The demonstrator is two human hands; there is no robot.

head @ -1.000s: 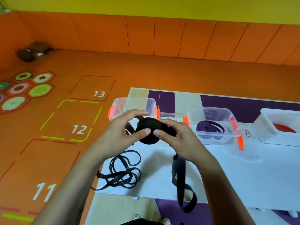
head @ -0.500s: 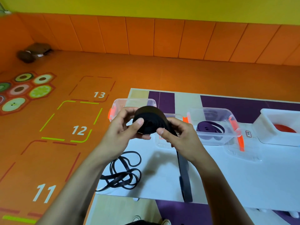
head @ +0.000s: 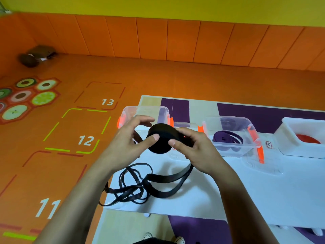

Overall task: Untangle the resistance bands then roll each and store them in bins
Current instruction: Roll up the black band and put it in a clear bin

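Note:
A wide black resistance band is wound into a thick roll (head: 161,140) held above the white table (head: 255,194). My left hand (head: 125,147) pinches the roll's left side with thumb and fingers. My right hand (head: 195,150) grips its right side. The band's loose tail (head: 168,178) loops down from under my right hand onto the table. A thin black band (head: 131,187) lies tangled at the table's left front edge. Behind the roll stands a clear bin (head: 146,111) with orange clips.
A second clear bin (head: 246,127) holds a purple band (head: 226,138). A white bin (head: 288,138) at the right holds a red band (head: 307,139). A clear lid (head: 260,164) lies in front of the second bin. Orange floor surrounds the low table.
The roll has turned flat-side toward me between my hands. The loose tail, which hung straight down off the table edge, now lies in a loop on the table.

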